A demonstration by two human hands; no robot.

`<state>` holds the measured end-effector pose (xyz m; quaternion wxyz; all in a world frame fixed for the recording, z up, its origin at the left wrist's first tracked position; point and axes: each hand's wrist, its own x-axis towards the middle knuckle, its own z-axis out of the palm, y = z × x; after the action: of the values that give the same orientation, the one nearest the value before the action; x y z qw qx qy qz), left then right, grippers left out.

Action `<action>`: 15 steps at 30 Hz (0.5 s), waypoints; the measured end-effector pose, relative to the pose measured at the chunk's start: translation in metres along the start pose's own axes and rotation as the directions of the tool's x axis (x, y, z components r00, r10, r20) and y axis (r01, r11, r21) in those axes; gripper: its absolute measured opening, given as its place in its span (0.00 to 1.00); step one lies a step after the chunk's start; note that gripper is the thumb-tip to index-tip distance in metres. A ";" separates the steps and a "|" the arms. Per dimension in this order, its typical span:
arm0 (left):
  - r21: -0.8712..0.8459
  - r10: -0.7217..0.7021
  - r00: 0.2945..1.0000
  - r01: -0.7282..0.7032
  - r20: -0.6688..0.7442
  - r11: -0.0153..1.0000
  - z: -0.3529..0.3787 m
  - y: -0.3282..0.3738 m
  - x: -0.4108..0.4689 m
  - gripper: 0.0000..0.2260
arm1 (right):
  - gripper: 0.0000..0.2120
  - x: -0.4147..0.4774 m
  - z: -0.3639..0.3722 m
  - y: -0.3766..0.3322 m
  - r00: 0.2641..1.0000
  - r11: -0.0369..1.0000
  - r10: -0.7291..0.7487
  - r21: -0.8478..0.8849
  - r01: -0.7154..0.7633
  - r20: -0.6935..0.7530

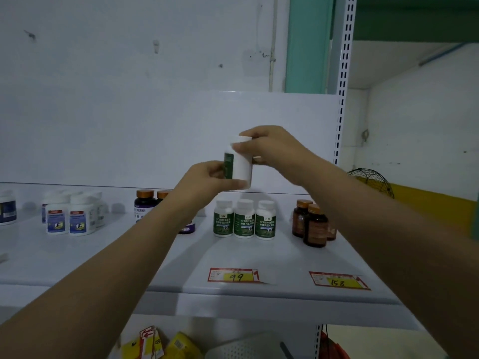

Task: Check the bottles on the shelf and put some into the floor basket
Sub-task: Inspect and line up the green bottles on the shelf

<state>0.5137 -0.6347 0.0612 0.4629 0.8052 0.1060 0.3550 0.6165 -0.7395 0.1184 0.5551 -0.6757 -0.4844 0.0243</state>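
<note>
I hold a white bottle with a green label (pixel 239 164) up in front of the shelf's back panel. My left hand (pixel 204 180) grips its lower part from the left. My right hand (pixel 269 146) closes over its white cap from the right. Below it, three matching green-label bottles (pixel 244 220) stand in a row on the white shelf (pixel 259 257). The floor basket is only partly seen as a pale perforated rim (pixel 246 345) at the bottom edge.
Brown bottles (pixel 313 225) stand at the right of the shelf, dark purple bottles (pixel 144 204) behind my left arm, white blue-label bottles (pixel 70 218) at the left. Price tags marked 99 (pixel 233 275) and 158 (pixel 339 281) lie on the shelf front. A perforated upright (pixel 342 81) bounds the right side.
</note>
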 end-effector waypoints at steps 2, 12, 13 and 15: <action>-0.031 -0.133 0.986 0.136 0.099 0.990 0.001 0.000 -0.002 0.20 | 0.17 0.003 -0.006 -0.001 0.978 0.981 0.193 0.011 -0.194 0.081; 0.407 -0.016 0.990 0.073 -0.143 0.910 0.049 -0.022 -0.011 0.26 | 0.20 -0.006 -0.002 0.013 0.981 0.806 0.190 -0.578 -0.128 0.049; 0.362 -0.056 0.994 0.088 -0.097 0.928 0.050 -0.021 -0.011 0.26 | 0.19 -0.007 -0.002 0.013 0.986 0.816 0.159 -0.567 -0.109 0.040; 0.272 -0.135 0.990 0.122 0.032 0.955 0.047 -0.020 -0.009 0.25 | 0.18 -0.009 -0.005 0.015 0.993 0.829 0.112 -0.555 -0.071 0.041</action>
<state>0.5420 -0.6596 0.0255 0.3737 0.8609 0.1937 0.2859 0.6240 -0.7481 0.1039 0.3171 -0.8281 -0.4575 -0.0660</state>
